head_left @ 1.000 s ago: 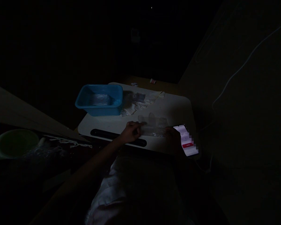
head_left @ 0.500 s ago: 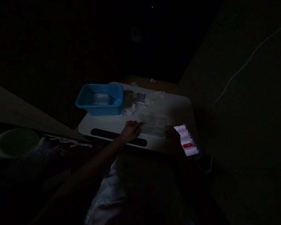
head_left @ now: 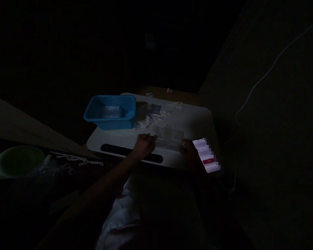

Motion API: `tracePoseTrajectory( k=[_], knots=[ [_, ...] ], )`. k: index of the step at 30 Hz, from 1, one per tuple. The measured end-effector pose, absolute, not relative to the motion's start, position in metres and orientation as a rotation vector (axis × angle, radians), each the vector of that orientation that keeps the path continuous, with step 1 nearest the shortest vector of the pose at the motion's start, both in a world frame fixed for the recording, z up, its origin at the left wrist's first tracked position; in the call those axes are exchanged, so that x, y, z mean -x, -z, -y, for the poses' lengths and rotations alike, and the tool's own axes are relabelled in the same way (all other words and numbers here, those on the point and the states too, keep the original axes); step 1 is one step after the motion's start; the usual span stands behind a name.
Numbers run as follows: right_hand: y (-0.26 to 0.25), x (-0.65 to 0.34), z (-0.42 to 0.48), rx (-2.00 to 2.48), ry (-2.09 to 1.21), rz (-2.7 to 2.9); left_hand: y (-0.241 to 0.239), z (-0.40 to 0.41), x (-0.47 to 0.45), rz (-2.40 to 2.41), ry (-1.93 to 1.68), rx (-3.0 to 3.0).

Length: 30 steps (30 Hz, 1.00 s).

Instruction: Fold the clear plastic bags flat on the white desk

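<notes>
A translucent plastic bag (head_left: 168,137) lies flat on the white table (head_left: 195,119), with a loop or flap at its far edge. My left hand (head_left: 144,145) is closed at its left end, fingers curled over the edge. At the opposite end my right hand (head_left: 189,151) pinches the near right corner; that hand is dark and partly in shadow. Beyond the bag sits a pile of crumpled plastic and paper scraps (head_left: 153,113). A blue basin (head_left: 111,123) stands left of that pile with a clear plastic packet (head_left: 111,111) inside.
A lit phone (head_left: 207,156) lies on the table just right of my right hand. A black slot (head_left: 114,149) runs along the table's near edge. To the left is a green basket (head_left: 21,161). A white cable (head_left: 266,74) hangs along the right wall. The room is very dark.
Both hands stay at the ends of the plastic bag, with only slight finger movement. The whole view has shifted a little.
</notes>
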State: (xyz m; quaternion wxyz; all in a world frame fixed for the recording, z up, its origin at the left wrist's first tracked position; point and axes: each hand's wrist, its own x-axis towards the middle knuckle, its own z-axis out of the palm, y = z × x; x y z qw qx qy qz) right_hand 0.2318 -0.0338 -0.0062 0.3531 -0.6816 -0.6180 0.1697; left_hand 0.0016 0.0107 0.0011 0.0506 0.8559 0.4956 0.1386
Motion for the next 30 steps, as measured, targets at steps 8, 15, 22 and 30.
tracePoseTrajectory(
  k=[8,15,22,30],
  knots=[
    [0.007,-0.229,0.034,1.754,-0.443,1.6,-0.015,-0.001,-0.01,-1.521,-0.499,-2.704],
    [0.011,-0.225,0.034,1.695,-0.389,1.608,0.001,0.015,-0.045,-1.199,-0.467,-2.842],
    [0.012,-0.23,0.032,1.669,-0.403,1.583,0.01,0.021,-0.047,-1.416,-0.306,-2.825],
    [0.004,-0.207,0.044,1.646,-0.028,1.849,0.002,0.023,-0.049,-1.457,-0.214,-2.778]
  ],
)
